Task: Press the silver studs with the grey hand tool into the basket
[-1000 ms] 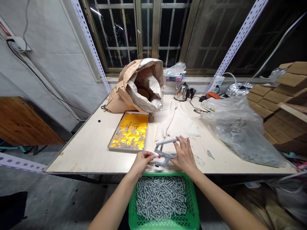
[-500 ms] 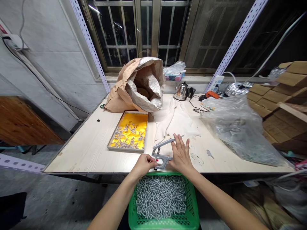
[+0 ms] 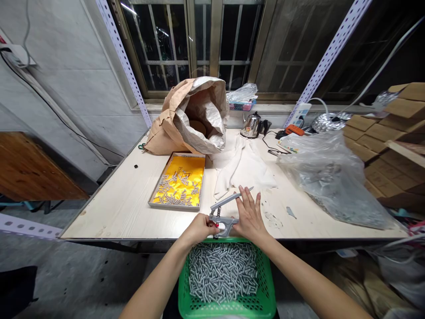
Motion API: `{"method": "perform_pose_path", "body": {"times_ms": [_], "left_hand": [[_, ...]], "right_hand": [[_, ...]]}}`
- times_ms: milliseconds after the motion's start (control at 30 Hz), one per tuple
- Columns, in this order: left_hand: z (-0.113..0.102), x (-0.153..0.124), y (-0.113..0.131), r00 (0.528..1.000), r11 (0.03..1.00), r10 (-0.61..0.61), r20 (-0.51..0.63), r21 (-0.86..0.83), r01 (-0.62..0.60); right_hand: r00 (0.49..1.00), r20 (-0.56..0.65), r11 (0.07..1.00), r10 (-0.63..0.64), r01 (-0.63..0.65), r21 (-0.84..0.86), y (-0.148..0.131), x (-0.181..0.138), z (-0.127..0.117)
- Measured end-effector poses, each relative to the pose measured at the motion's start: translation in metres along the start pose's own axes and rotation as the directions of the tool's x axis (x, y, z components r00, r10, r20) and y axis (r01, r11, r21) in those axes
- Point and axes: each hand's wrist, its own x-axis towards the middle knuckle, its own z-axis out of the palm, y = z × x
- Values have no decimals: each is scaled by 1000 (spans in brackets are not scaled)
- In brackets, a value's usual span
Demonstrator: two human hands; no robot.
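Observation:
Grey snap-fastener pliers [image 3: 229,220] stand at the table's front edge, with a spring between the handles and small red and white parts at the jaw. My right hand [image 3: 249,215] holds them, fingers laid over the raised upper handle and thumb at the lower part. The handles are spread apart. At the jaw, beside the red and white parts, my left hand [image 3: 200,228] is closed in a pinch; what sits between its fingertips is too small to make out. Just below both hands is a green basket [image 3: 269,283] full of silvery screw-like pieces [image 3: 224,272].
A shallow box [image 3: 174,207] with a yellow lining and loose screw-like pieces lies left of the pliers. Behind are a large paper sack [image 3: 169,119], a white cloth [image 3: 245,166] and a metal kettle [image 3: 251,125]. Clear plastic bags [image 3: 332,177] and cardboard boxes [image 3: 381,150] fill the right side.
The left fingertips have shifted slightly at the pliers' jaw. The right hand keeps the handles spread, and little else differs.

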Motion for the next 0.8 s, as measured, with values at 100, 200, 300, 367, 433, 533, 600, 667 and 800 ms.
{"method": "perform_pose_path", "body": {"times_ms": [100, 200, 300, 367, 433, 533, 600, 667, 800], "left_hand": [[1, -1, 1, 1000, 998, 13, -1, -53, -13], [1, -5, 5, 999, 997, 8, -38, -82, -11], [0, -10, 12, 997, 997, 8, -72, -82, -14], [-1, -13, 17, 996, 997, 10, -91, -77, -17], [-1, -15, 20, 996, 997, 11, -92, -80, -19], [-1, -18, 22, 995, 995, -2, -95, -95, -7], [0, -20, 23, 994, 994, -14, -112, -106, 2], [0, -21, 24, 992, 993, -21, -128, -114, 7], [-2, -24, 25, 991, 993, -35, -128, -119, 20]], "right_hand": [[1000, -6, 1000, 5, -5, 8, 0, 1, -2], [1000, -22, 1000, 17, -16, 12, 0, 2, -4], [999, -34, 1000, 17, -17, 12, 0, 4, -5], [999, -44, 1000, 11, -11, 13, 0, 5, -6], [998, -66, 1000, 1, 0, 13, 1, 7, -6], [994, -112, 1000, -16, 17, 8, 2, 8, -7], [990, -136, 1000, -27, 28, 5, 2, 9, -8], [987, -154, 999, -36, 37, 2, 2, 11, -9], [982, -178, 997, -67, 72, 20, 3, 12, -10]]}}
